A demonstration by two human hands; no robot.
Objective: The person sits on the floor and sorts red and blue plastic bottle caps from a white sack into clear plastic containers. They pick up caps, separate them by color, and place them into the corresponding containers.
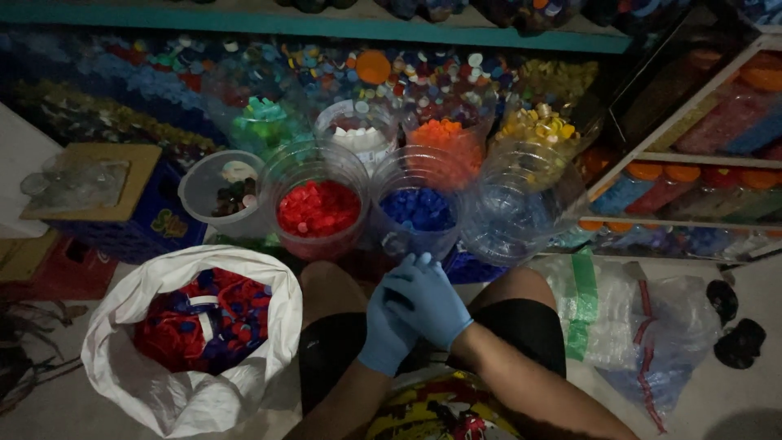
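Observation:
I sit on the floor with both knees up and both hands in blue gloves. My right hand (429,298) lies over my left hand (381,336) between my knees; the left fingers are hidden under it, and I see nothing held. Just beyond the hands stand clear plastic jars: one with red caps (318,209), one with blue caps (418,209), and an empty one (523,208). A white sack (122,358) of mixed red and blue caps lies open at my left knee.
Behind these are jars of white caps (362,135), orange caps (445,135), yellow caps (539,122) and green caps (265,119), plus a tub of mixed caps (228,192). Crumpled plastic bags (639,326) lie to the right. A blue crate (155,220) stands at the left and a shelf (692,159) at the right.

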